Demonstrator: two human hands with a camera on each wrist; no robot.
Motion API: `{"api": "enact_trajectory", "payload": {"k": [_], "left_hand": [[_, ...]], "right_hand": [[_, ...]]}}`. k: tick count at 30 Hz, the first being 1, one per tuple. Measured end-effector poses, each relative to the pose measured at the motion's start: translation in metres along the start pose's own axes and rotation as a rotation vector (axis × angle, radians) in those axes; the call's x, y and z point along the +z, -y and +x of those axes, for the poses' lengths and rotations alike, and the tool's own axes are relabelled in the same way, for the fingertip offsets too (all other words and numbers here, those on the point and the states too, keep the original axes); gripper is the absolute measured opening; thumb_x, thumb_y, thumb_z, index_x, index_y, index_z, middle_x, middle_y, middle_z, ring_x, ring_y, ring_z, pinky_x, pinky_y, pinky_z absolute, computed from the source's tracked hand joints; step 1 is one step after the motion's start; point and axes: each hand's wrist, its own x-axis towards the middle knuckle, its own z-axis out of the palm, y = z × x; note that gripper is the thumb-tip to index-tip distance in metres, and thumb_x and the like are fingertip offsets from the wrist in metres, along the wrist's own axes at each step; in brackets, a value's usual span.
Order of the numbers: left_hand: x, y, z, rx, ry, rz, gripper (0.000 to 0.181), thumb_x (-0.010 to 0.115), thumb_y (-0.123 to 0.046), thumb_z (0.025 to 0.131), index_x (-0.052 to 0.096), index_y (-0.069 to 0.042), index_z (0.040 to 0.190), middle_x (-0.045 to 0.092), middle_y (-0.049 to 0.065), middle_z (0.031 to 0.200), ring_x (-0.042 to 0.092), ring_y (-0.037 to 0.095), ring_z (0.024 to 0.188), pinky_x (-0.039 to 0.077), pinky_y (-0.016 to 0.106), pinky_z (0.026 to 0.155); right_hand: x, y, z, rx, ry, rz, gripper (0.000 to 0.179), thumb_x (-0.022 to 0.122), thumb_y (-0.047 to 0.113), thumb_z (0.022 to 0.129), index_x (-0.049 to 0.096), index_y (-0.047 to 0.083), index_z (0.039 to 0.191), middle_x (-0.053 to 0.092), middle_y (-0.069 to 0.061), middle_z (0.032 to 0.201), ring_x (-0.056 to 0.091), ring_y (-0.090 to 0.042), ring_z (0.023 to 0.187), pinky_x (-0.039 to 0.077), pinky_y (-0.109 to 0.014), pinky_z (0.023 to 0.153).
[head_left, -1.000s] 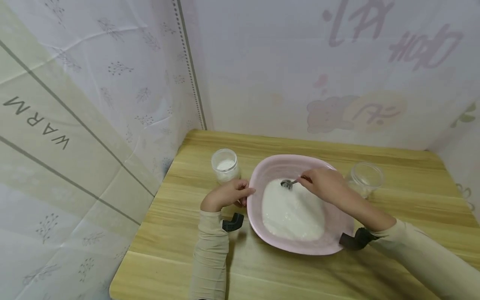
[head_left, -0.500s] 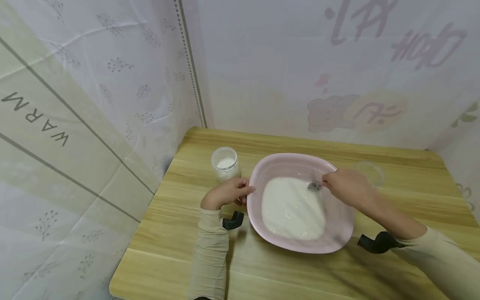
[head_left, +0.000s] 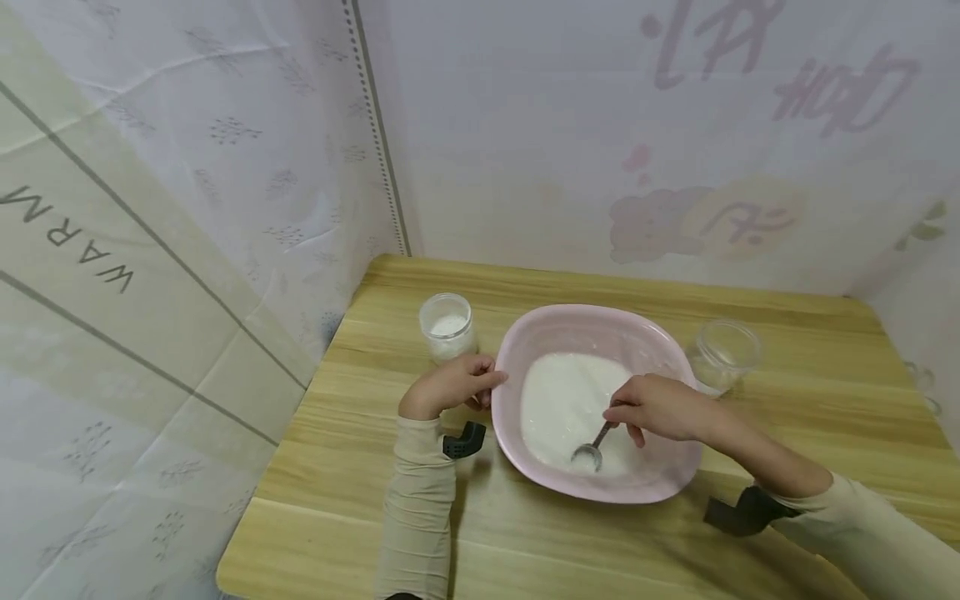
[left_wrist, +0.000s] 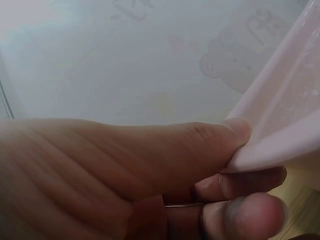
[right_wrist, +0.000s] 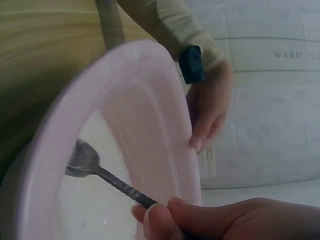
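Note:
A pink plastic basin [head_left: 517, 450] stands on the table with a layer of white powder or liquid [head_left: 562, 400] across its bottom. My left hand [head_left: 453, 386] pinches the basin's left rim, thumb on top and fingers below, as the left wrist view shows. My right hand [head_left: 663, 407] reaches over the basin's right side and pinches the handle of a metal spoon [head_left: 588, 457]. The spoon's bowl points down toward the near part of the white contents. In the right wrist view the spoon's twisted handle [right_wrist: 125, 188] runs from between thumb and fingers.
Behind my left hand stands a clear jar [head_left: 448, 327] with white powder in it. Another clear jar [head_left: 723, 357] stands right of the basin, partly behind the right forearm. The wooden table [head_left: 337, 517] meets cloth-covered walls at its back and left.
The spoon moved right across the basin toward its right side, then back toward the near middle, its bowl now pointing toward me. My left hand has stayed on the rim.

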Motion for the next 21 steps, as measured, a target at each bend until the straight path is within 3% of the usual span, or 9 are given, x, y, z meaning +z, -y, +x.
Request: {"api": "enact_trajectory", "payload": {"k": [7,13,21], "left_hand": [[0.001,0.002,0.000,-0.002,-0.005,-0.009,0.028,0.058,-0.026,0.108,0.060,-0.006,0.088,0.059,0.002,0.074,0.063,0.015,0.075,0.064,0.043,0.079],[0.003,0.001,0.003,0.010,-0.004,-0.009,0.030,0.058,-0.026,0.108,0.058,-0.006,0.086,0.058,0.003,0.074,0.061,0.016,0.074,0.063,0.039,0.076],[0.001,0.003,0.004,0.008,-0.001,-0.011,0.029,0.058,-0.026,0.108,0.059,-0.007,0.085,0.059,0.005,0.075,0.062,0.017,0.074,0.062,0.034,0.074]], "right_hand": [[0.003,0.011,0.025,0.036,-0.064,-0.045,0.026,0.057,0.030,0.108,0.075,0.020,0.092,0.068,0.007,0.062,0.043,-0.007,0.049,0.036,-0.023,0.051],[-0.011,-0.004,0.041,0.052,-0.145,-0.043,0.027,0.056,0.024,0.108,0.076,0.012,0.095,0.070,0.006,0.065,0.043,-0.009,0.052,0.035,-0.023,0.052],[-0.038,-0.028,0.033,0.167,-0.215,-0.110,0.028,0.053,0.024,0.108,0.074,0.007,0.101,0.070,0.006,0.068,0.047,-0.015,0.057,0.037,-0.029,0.054]]}}
